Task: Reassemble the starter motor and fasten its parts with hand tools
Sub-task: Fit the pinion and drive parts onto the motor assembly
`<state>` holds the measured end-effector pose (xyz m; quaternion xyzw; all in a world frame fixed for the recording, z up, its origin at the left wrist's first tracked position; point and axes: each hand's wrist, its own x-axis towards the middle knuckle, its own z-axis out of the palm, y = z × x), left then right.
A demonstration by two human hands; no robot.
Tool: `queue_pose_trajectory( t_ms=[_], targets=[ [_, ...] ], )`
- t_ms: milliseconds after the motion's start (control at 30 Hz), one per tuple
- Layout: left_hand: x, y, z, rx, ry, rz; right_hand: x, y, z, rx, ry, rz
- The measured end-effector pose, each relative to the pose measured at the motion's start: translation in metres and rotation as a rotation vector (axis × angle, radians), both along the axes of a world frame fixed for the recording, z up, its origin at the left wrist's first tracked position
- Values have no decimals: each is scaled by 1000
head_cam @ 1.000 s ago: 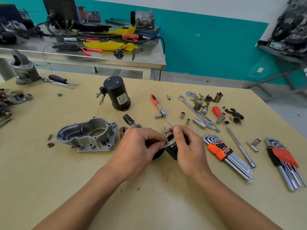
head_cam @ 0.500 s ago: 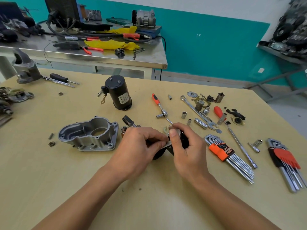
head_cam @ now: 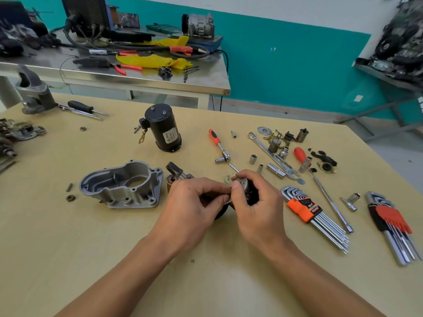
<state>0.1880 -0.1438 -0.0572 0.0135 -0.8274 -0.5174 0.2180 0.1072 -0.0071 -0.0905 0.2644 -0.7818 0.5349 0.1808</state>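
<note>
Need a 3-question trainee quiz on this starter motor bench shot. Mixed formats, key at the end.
1. True or false: the black motor cylinder stands on end on the table, and no hand touches it.
2. The aluminium housing lies to which side of the left hand? A. its left B. its right C. beneath it
3. Fill in: the hex key set nearest the right hand, which grips a small black part, has an ___ holder.
Key: 1 true; 2 A; 3 orange.
</note>
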Motion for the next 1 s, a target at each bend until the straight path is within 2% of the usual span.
queue_pose_trajectory(
  t_ms=[200, 1000],
  targets=[
    [0, 2, -1, -25, 4, 9, 1, 1, 2, -32, -35, 41],
    [2, 2, 5, -209, 21, -3, 3, 6, 7, -179, -457, 176]
  ],
)
